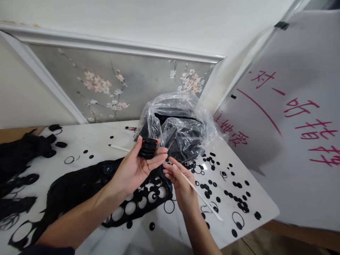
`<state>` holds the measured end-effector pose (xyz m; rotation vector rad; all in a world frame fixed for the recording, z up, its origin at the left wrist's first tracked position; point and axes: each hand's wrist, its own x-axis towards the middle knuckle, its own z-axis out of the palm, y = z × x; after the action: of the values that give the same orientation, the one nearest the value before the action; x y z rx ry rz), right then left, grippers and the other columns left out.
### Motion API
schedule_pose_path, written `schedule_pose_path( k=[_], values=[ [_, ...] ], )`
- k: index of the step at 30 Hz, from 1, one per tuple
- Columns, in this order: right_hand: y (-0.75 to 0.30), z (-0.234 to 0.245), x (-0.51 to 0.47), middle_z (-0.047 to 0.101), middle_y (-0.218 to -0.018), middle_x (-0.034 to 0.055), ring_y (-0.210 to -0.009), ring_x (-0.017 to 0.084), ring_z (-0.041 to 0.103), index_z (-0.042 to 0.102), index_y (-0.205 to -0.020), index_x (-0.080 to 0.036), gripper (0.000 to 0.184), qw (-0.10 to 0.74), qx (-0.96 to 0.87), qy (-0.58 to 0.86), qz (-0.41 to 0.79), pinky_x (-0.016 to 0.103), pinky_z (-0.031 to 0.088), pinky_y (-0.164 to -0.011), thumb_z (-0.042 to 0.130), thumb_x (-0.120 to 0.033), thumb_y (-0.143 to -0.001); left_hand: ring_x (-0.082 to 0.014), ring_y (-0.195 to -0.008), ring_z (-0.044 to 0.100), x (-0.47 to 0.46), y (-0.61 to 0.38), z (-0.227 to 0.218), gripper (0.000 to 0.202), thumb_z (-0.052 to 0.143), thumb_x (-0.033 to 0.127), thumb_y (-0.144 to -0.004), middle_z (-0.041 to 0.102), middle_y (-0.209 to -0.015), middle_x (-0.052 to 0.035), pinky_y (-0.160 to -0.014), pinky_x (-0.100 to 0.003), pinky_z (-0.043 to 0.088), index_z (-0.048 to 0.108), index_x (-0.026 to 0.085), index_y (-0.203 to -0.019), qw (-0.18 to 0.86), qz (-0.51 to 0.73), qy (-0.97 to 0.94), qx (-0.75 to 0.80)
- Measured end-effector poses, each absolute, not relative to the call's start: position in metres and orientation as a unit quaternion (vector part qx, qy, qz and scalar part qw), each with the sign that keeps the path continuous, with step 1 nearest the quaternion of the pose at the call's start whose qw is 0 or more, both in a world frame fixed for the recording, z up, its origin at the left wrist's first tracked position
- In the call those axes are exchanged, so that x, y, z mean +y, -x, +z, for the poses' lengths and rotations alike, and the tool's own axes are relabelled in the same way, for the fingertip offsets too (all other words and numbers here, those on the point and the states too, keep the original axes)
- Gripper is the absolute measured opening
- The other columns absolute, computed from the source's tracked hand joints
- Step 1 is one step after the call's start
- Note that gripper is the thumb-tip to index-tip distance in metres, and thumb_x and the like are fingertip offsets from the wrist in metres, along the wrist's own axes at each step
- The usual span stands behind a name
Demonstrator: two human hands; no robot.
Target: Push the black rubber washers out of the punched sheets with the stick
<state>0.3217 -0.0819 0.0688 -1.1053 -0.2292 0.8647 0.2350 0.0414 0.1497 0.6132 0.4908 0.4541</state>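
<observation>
White marble-look table (265,209), strewn with small black rubber rings (257,215). Behind it, a wall panel painted with pale blossoms (98,85); at right, a white board with red Chinese characters (292,141). A clear plastic bag (183,106) of black material sits at the table's back. A punched black rubber sheet (79,186) lies under both hands, and a second white stick (119,148) rests near the left hand.

Left hand (130,173): held above the sheet, grip curled narrowly around a stack of black rubber rings (148,148). Stack's long axis is near upright, tilted slightly, with its top toward the bag.

Right hand (180,186): grip narrow, pinching a slim white stick (202,196) between thumb and fingers. Stick's long axis runs diagonally, its free end pointing down and right, past the hand, above the table.
</observation>
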Motion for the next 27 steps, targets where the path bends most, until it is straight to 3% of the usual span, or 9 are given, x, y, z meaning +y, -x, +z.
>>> schedule_pose_path(
  k=[5, 8, 9, 11, 15, 18, 22, 25, 27],
  values=[
    [-0.303, 0.030, -0.069, 0.075, -0.091, 0.0092, -0.087, 0.024, 0.069, 0.066, -0.117, -0.015, 0.048, 0.681, -0.205, 0.611, 0.348, 0.037, 0.052, -0.086, 0.065, -0.047, -0.082, -0.0161, -0.085, 0.072, 0.081, -0.271, 0.160, 0.034, 0.046, 0.043, -0.096, 0.073, -0.089, -0.0078, -0.086, -0.027, 0.058, 0.063, 0.014, -0.099, 0.823, 0.279, -0.465, 0.170],
    [-0.295, 0.015, -0.063, 0.075, -0.085, 0.0087, -0.079, 0.024, 0.068, 0.069, -0.113, -0.015, 0.044, 0.618, -0.276, 0.660, 0.326, 0.035, 0.052, -0.078, 0.062, -0.046, -0.083, -0.0175, -0.089, 0.070, 0.128, -0.315, 0.178, 0.035, 0.050, 0.046, -0.092, 0.071, -0.100, -0.0091, -0.085, -0.028, 0.056, 0.060, 0.016, -0.107, 0.653, 0.300, -0.680, 0.145],
    [-0.293, 0.011, -0.062, 0.074, -0.083, 0.0084, -0.075, 0.024, 0.067, 0.070, -0.111, -0.015, 0.043, 0.600, -0.299, 0.669, 0.320, 0.034, 0.052, -0.075, 0.061, -0.045, -0.083, -0.0170, -0.085, 0.070, 0.143, -0.330, 0.184, 0.041, 0.043, 0.050, -0.094, 0.070, -0.098, -0.0101, -0.081, -0.028, 0.057, 0.060, 0.016, -0.106, 0.566, 0.272, -0.761, 0.162],
    [-0.292, 0.007, -0.061, 0.074, -0.080, 0.0077, -0.070, 0.022, 0.066, 0.072, -0.109, -0.015, 0.040, 0.570, -0.344, 0.678, 0.312, 0.032, 0.051, -0.069, 0.060, -0.044, -0.083, -0.0177, -0.082, 0.070, 0.169, -0.358, 0.193, 0.046, 0.036, 0.052, -0.094, 0.071, -0.093, -0.0099, -0.076, -0.028, 0.056, 0.064, 0.016, -0.103, 0.348, 0.070, -0.921, 0.162],
    [-0.299, 0.005, -0.058, 0.074, -0.080, 0.0070, -0.066, 0.020, 0.065, 0.072, -0.111, -0.017, 0.038, 0.525, -0.396, 0.683, 0.318, 0.029, 0.050, -0.064, 0.058, -0.041, -0.085, -0.0303, -0.077, 0.067, 0.195, -0.393, 0.184, 0.029, 0.066, 0.038, -0.075, 0.070, -0.071, -0.0153, -0.074, -0.040, 0.052, 0.072, 0.010, -0.079, 0.170, -0.058, -0.965, 0.193],
    [-0.304, 0.005, -0.057, 0.072, -0.077, 0.0059, -0.065, 0.019, 0.065, 0.072, -0.110, -0.017, 0.037, 0.510, -0.412, 0.683, 0.322, 0.028, 0.049, -0.065, 0.057, -0.041, -0.086, -0.0337, -0.098, 0.063, 0.197, -0.399, 0.165, 0.035, 0.060, 0.031, -0.079, 0.071, -0.101, -0.0191, -0.085, -0.044, 0.048, 0.069, 0.011, -0.107, 0.120, -0.054, -0.973, 0.191],
    [-0.306, 0.003, -0.060, 0.070, -0.076, 0.0045, -0.066, 0.018, 0.063, 0.065, -0.119, -0.018, 0.043, 0.507, -0.415, 0.675, 0.339, 0.029, 0.047, -0.067, 0.050, -0.047, -0.090, -0.0272, -0.126, 0.047, 0.184, -0.374, 0.158, 0.050, 0.048, 0.029, -0.089, 0.048, -0.142, -0.0129, -0.103, -0.041, 0.040, 0.046, 0.019, -0.138, 0.111, -0.026, -0.983, 0.145],
    [-0.302, -0.004, -0.068, 0.065, -0.074, 0.0008, -0.064, 0.017, 0.058, 0.047, -0.134, -0.022, 0.052, 0.570, -0.361, 0.654, 0.341, 0.028, 0.045, -0.062, 0.035, -0.054, -0.094, -0.0213, -0.127, 0.047, 0.166, -0.321, 0.164, 0.041, 0.037, 0.026, -0.095, 0.051, -0.139, -0.0106, -0.107, -0.037, 0.036, 0.050, 0.016, -0.133, 0.135, 0.113, -0.980, 0.088],
    [-0.297, -0.007, -0.074, 0.058, -0.071, -0.0010, -0.062, 0.016, 0.053, 0.047, -0.125, -0.022, 0.052, 0.625, -0.312, 0.644, 0.312, 0.027, 0.043, -0.058, 0.028, -0.060, -0.094, -0.0191, -0.114, 0.056, 0.151, -0.268, 0.160, 0.034, 0.038, 0.030, -0.097, 0.063, -0.122, -0.0094, -0.102, -0.034, 0.041, 0.060, 0.016, -0.120, 0.170, 0.238, -0.955, 0.040]
  ],
)
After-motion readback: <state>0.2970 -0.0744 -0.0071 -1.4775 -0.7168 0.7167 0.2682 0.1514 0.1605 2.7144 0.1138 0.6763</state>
